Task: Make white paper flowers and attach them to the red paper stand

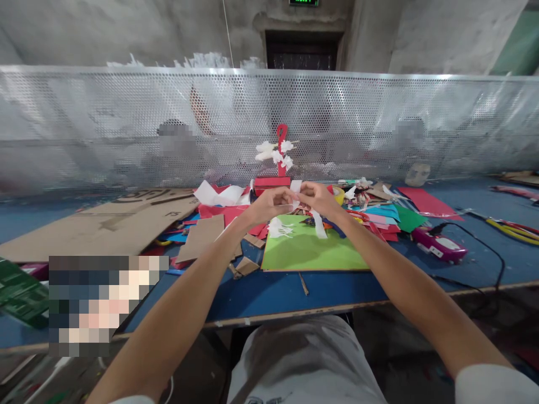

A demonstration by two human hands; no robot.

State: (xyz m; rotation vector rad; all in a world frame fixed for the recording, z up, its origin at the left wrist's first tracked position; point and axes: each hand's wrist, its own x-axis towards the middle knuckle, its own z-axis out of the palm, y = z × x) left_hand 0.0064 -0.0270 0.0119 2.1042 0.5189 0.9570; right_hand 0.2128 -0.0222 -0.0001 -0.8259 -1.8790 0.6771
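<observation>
Head view: toward the left end of the desk point(248, 298), leave the cardboard sheet point(96, 227) flat, set back from the front edge. Keep the loose white paper point(223, 195), nearer the back edge, out of the way of the fingers.

At the left hand point(275, 201), fingers curled, tips pinched on the white strip point(296, 187), raised above the desk around the far edge of the green sheet point(311, 255). Best to grip lightly, with the tips only: thin-looking, so probably easy to crease or tear. Near the back-left corner of the green sheet, spare the fringed white piece point(280, 227) from knocks. Beyond, toward the back edge of the desk, avoid brushing the red stand point(282, 171) with its white tufts point(265, 148).

At the right hand point(316, 197), fingertips also closed on the white strip, meeting the left. Work in small turns, with even tension from both sides. Just below, a white band point(319, 225) over the green sheet; cannot tell if joined to the strip, so check before pulling. Farther right, toward the front edge, keep clear of the purple device point(440, 246) and its cord.
</observation>
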